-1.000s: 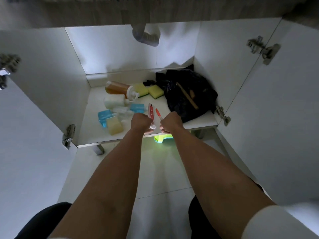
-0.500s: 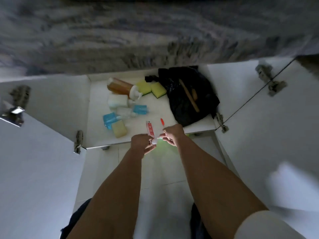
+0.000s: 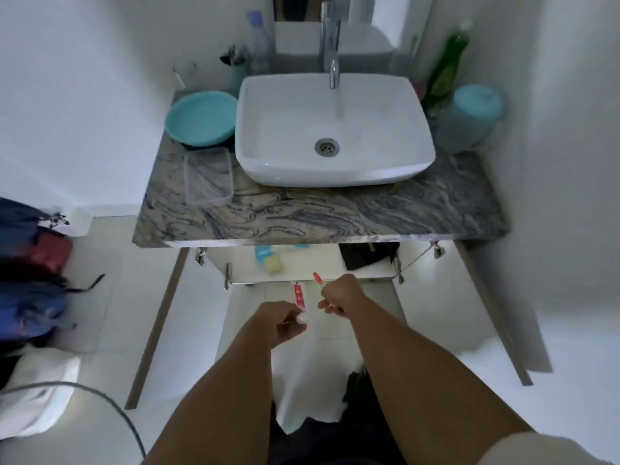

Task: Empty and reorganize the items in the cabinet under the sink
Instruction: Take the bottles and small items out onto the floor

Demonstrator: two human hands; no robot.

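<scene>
Your left hand [image 3: 283, 322] has its fingers curled tight around the capped end of a red-and-white tube [image 3: 298, 298], which points away from you toward the cabinet [image 3: 302, 266]. Your right hand [image 3: 342, 297] is closed in a fist on a toothbrush [image 3: 318, 278], its orange end sticking up past your knuckles. Both hands hang over the floor just in front of the cabinet, near each other but not touching.

Inside the cabinet, only the front strip of the shelf shows beneath the marble counter [image 3: 318, 213]: a yellow sponge [image 3: 274, 265] toward the left, a blue item [image 3: 265, 254] just behind it, and a black bag [image 3: 367, 255] on the right side. Both cabinet doors stand open.

Above the cabinet, the white sink [image 3: 333, 129] sits on the counter with water running from the tap [image 3: 330, 45]. Left of the sink are a teal bowl [image 3: 201, 117] and a clear plastic container [image 3: 208, 176]; right of it stand a green bottle [image 3: 446, 67] and a teal-lidded tub [image 3: 469, 119].
</scene>
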